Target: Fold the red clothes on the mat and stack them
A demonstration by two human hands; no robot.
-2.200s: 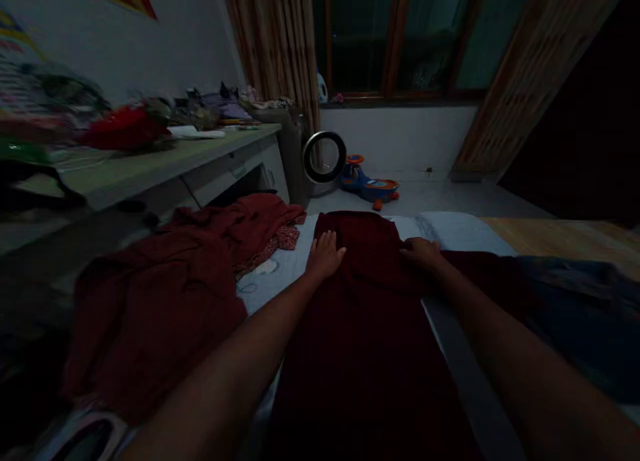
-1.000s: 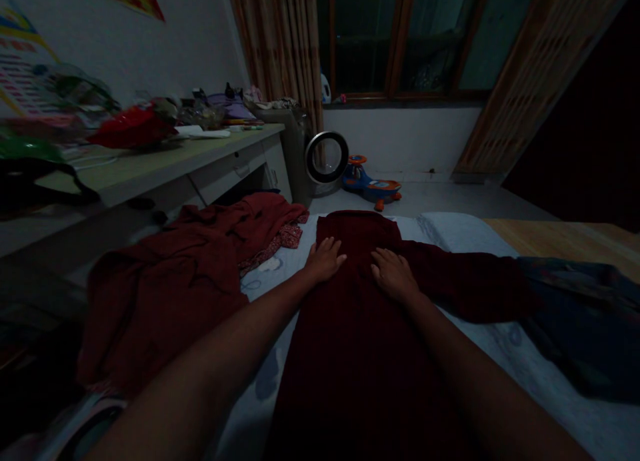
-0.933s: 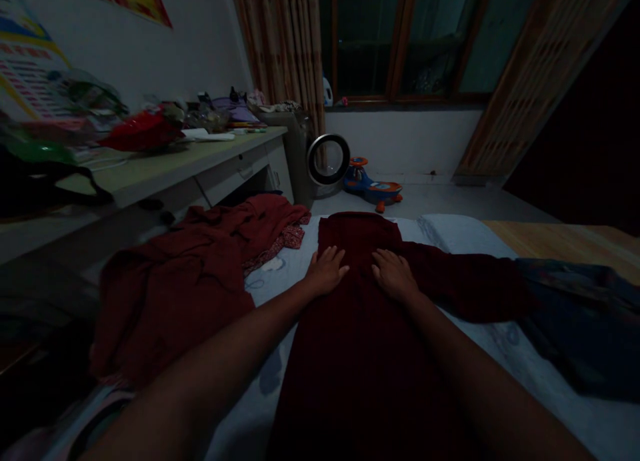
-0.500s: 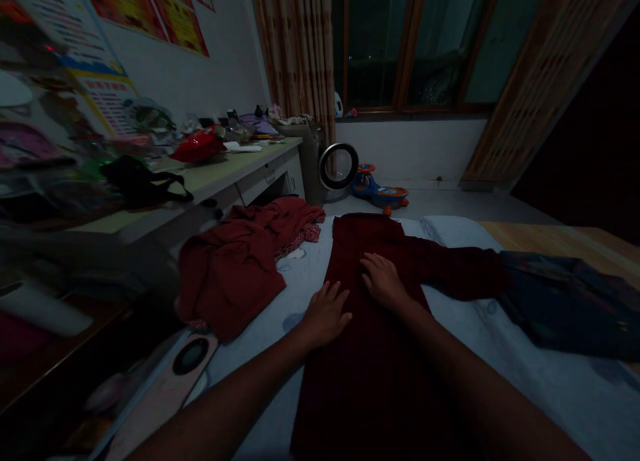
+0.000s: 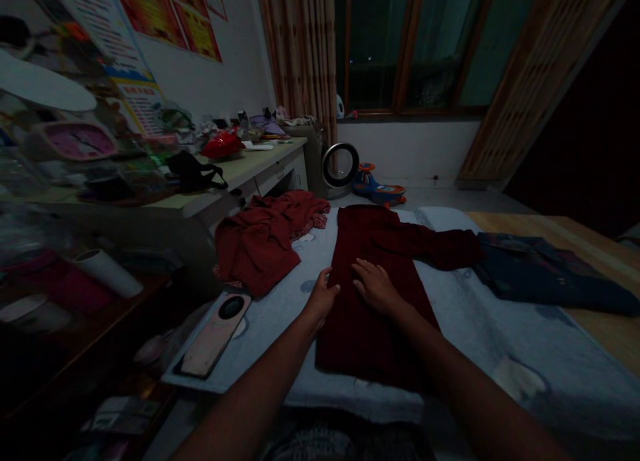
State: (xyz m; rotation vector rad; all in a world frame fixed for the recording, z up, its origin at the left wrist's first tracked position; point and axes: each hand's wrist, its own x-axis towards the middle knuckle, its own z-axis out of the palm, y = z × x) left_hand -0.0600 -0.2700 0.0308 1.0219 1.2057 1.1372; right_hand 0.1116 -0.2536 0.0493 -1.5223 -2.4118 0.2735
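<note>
A dark red long-sleeved top (image 5: pixel 370 341) lies flat on a light blue bed cover (image 5: pixel 280 327), one sleeve stretched out to the right. My right hand (image 5: pixel 377 285) rests palm down on its middle, fingers extended. At the top's left edge is my left hand (image 5: pixel 321 299), turned on its side with thumb and forefinger apart; its other fingers are partly hidden. Left of it lies a crumpled lighter red garment (image 5: pixel 257 247). A folded dark blue garment (image 5: pixel 545 274) touches the sleeve's end on the right.
A phone (image 5: pixel 215 341) with a round black camera lies at the cover's left corner. A cluttered desk (image 5: pixel 250 174) runs along the left wall. Beyond the bed stand a round-fronted appliance (image 5: pixel 340 166) and a blue-orange ride-on toy (image 5: pixel 377 189). Wooden boards (image 5: pixel 530 224) show at right.
My left hand has turned from palm-down onto its side at the top's left edge. My right hand stays flat on the cloth. The view has shifted, showing the top's lower hem and the whole phone.
</note>
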